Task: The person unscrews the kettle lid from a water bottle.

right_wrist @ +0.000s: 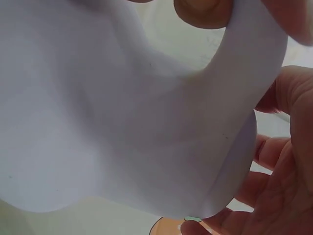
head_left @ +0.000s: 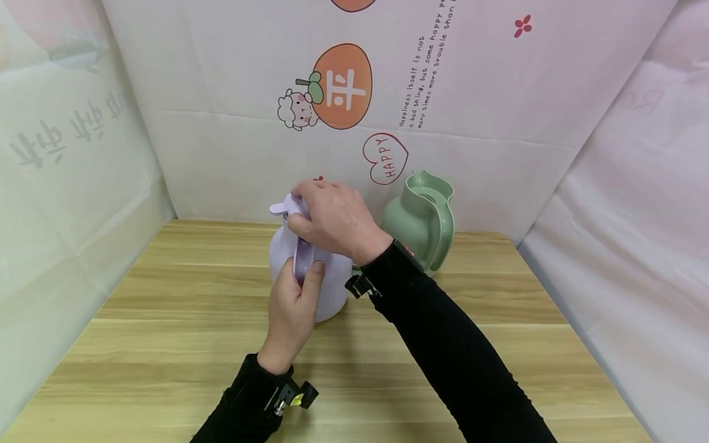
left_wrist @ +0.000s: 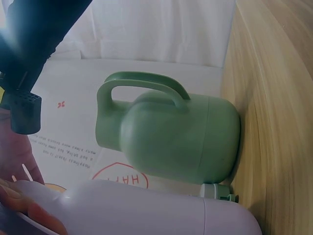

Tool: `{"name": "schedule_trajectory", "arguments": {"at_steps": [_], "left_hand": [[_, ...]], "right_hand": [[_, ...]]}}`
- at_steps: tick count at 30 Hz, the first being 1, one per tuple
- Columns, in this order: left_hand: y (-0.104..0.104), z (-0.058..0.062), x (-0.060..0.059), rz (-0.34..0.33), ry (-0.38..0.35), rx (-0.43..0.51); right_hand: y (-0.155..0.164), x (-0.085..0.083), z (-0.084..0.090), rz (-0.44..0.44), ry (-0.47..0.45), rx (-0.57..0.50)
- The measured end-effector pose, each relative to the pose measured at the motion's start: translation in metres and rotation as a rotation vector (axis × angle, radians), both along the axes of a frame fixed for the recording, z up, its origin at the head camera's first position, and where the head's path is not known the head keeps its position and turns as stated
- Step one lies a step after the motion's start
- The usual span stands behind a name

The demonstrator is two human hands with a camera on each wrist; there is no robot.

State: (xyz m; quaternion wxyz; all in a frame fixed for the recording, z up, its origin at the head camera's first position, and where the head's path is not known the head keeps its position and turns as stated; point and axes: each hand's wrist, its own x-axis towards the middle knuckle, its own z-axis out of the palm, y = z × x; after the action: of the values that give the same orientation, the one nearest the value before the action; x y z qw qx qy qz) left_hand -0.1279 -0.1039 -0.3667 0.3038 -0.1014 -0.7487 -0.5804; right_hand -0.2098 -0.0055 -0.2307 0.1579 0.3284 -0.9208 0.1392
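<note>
A pale lilac jug (head_left: 332,286) stands on the wooden table (head_left: 166,320) near the middle. My left hand (head_left: 293,307) grips its handle from the near side, thumb up along the handle. My right hand (head_left: 332,218) covers the jug's top and its fingers curl round the lid by the spout (head_left: 279,208). The lilac jug (right_wrist: 122,107) fills the right wrist view, with fingertips (right_wrist: 203,10) on its handle edge. In the left wrist view the lilac jug (left_wrist: 161,210) shows at the bottom.
A green jug (head_left: 421,218) with a looped handle stands just behind and right of the lilac one, close to the back wall; the left wrist view shows the green jug (left_wrist: 171,137) too. Printed cloth walls enclose the table at left, back and right.
</note>
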Motion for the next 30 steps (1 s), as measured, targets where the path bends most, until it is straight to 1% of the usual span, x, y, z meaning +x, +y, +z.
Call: {"name": "schedule_trajectory", "arguments": {"at_steps": [11, 19, 24, 28, 30], "left_hand": [[0.000, 0.000, 0.001, 0.004, -0.001, -0.009], [0.000, -0.001, 0.001, -0.001, -0.005, -0.008], [-0.001, -0.001, 0.001, -0.012, -0.010, 0.001], [-0.001, -0.001, 0.001, -0.027, -0.012, 0.008], [-0.001, -0.001, 0.001, -0.032, -0.015, 0.013]], "right_hand": [[0.004, 0.000, 0.002, 0.080, -0.007, -0.010], [0.004, 0.001, 0.002, 0.093, -0.008, -0.002], [0.001, 0.004, 0.002, 0.042, 0.013, 0.024], [-0.007, 0.008, 0.003, -0.037, 0.043, 0.059], [-0.012, 0.010, 0.002, -0.083, 0.073, 0.075]]}}
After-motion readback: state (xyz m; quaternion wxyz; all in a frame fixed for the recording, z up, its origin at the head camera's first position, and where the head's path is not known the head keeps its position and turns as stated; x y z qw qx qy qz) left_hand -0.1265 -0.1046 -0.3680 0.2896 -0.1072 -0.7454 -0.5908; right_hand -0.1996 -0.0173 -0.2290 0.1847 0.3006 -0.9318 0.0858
